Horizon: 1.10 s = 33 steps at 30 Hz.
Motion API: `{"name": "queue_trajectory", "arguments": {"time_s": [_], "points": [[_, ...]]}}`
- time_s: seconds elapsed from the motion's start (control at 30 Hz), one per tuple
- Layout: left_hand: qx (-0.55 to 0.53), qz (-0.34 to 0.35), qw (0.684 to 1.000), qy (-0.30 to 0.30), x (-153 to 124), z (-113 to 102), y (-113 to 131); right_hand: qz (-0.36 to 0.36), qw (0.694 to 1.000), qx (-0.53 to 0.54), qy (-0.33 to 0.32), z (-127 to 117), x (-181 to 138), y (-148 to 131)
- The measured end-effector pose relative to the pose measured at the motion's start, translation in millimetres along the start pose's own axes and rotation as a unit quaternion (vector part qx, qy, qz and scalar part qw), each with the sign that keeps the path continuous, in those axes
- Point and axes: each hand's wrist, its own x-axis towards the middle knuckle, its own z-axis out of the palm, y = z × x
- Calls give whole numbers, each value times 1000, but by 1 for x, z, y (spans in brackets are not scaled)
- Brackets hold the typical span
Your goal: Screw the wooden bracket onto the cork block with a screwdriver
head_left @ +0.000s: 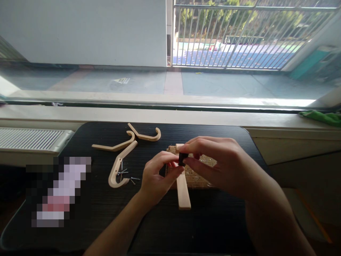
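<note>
A small dark cylindrical piece (pixel 182 159) is held over a brown block (pixel 198 174) at the middle of the table. My right hand (pixel 222 156) pinches it between thumb and fingertips from the right. From the left, the closed fingers of my left hand (pixel 157 177) meet at its lower edge and also grip it. Beneath the hands a pale wooden hook (pixel 183 193) lies across the block, its flat end pointing toward me. The hook's middle is partly hidden by my fingers. The block has a speckled top with a shiny, film-like sheen.
Left of my hands lie more wooden hooks (pixel 115 172) on the black table (pixel 93 220), with several screws (pixel 122 172) beside the nearest one. A pixelated patch covers something at the table's left. Beyond are a radiator (pixel 34 138), the window sill (pixel 138 114) and a green cloth (pixel 322 117).
</note>
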Motion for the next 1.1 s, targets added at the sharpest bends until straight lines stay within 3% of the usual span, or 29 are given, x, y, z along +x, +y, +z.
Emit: {"name": "queue_trajectory", "arguments": {"time_s": [0.23,0.4,0.6,1.1], "points": [[8,-5,1000,0,3,-1,3,-18,1000,-11,9,-2,1,-2],[35,18,998,-42,6,-7,6,-34,999,-4,11,-4,1,-3],[37,-11,997,-60,8,-7,8,-24,1000,0,14,-4,1,0],[19,-9,998,-59,6,-5,5,-17,999,43,16,-1,1,4]]}}
